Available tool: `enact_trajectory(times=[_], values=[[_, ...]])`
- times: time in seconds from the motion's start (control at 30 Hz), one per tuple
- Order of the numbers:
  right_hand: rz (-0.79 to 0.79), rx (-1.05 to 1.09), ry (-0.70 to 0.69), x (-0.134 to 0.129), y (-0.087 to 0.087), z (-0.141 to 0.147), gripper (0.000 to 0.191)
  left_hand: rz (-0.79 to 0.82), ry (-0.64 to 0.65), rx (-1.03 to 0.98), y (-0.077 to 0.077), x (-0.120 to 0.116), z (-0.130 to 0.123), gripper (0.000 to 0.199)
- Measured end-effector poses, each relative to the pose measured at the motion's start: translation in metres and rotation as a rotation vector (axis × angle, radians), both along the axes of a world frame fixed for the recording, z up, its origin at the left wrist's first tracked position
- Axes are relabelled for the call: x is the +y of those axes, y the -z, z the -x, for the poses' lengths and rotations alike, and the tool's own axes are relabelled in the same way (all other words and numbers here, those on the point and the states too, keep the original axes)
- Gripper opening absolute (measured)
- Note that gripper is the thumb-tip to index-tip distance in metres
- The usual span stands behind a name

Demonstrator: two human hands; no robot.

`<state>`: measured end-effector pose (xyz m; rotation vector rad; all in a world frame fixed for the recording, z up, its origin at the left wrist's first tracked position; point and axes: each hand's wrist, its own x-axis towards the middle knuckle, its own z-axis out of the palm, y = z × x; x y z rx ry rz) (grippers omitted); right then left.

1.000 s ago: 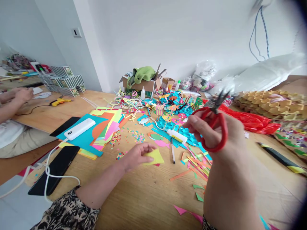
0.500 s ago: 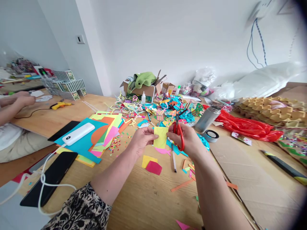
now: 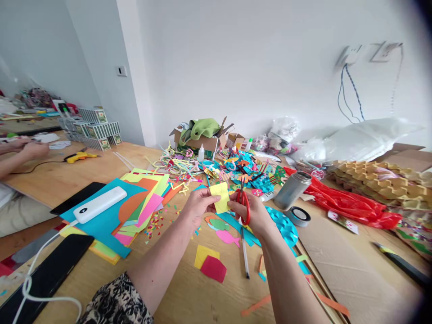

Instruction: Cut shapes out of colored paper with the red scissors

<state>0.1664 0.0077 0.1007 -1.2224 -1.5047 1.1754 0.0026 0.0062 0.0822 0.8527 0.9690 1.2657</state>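
Observation:
Between my two hands is a small yellow piece of paper (image 3: pixel 220 196) with faint lines on it. My left hand (image 3: pixel 199 204) pinches its left edge between thumb and fingers. My right hand (image 3: pixel 251 210) carries red-handled scissors (image 3: pixel 247 211), blades pointing up and away, while its thumb and fingertips touch the paper's right edge. Below, on the table, a dark red paper piece (image 3: pixel 213 269) overlaps a yellow one (image 3: pixel 203 254). A pen (image 3: pixel 245 258) lies under my right hand, near a pink paper fish (image 3: pixel 228 237) and blue paper.
Left are coloured sheets (image 3: pixel 148 198), a white power bank (image 3: pixel 100 204) and a black phone (image 3: pixel 50 274). Paper cutouts (image 3: pixel 249 162) are heaped behind my hands. Right stand a metal bottle (image 3: pixel 293 190) and tape roll (image 3: pixel 299 216) beside cardboard (image 3: pixel 347 256). Another person's hands (image 3: pixel 32 148) are far left.
The yellow paper has tilted and shifted slightly left and now shows a line across it. My view has tilted upward, and the pink fish and green paper beneath my hands show more.

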Motion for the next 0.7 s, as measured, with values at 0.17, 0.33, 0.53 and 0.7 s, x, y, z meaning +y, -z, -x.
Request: enact_trajectory(times=[0.17,0.33,0.53,0.7], values=[[-0.007,-0.006,-0.050,0.011,0.002,0.002,0.031,0.016,0.040,0.040,0.003,0.001,0.003,0.031],[0.001,-0.064,-0.054,0.018,0.013,-0.002,0.035,0.038,-0.007,0.037,0.016,0.001,0.001,0.025],[-0.045,-0.093,-0.065,0.017,0.025,0.010,0.053,0.067,-0.219,-0.224,0.021,0.009,0.000,0.022],[0.003,-0.090,-0.137,0.013,0.046,0.033,0.061,0.169,-0.292,-0.458,0.022,0.012,0.007,0.017]])
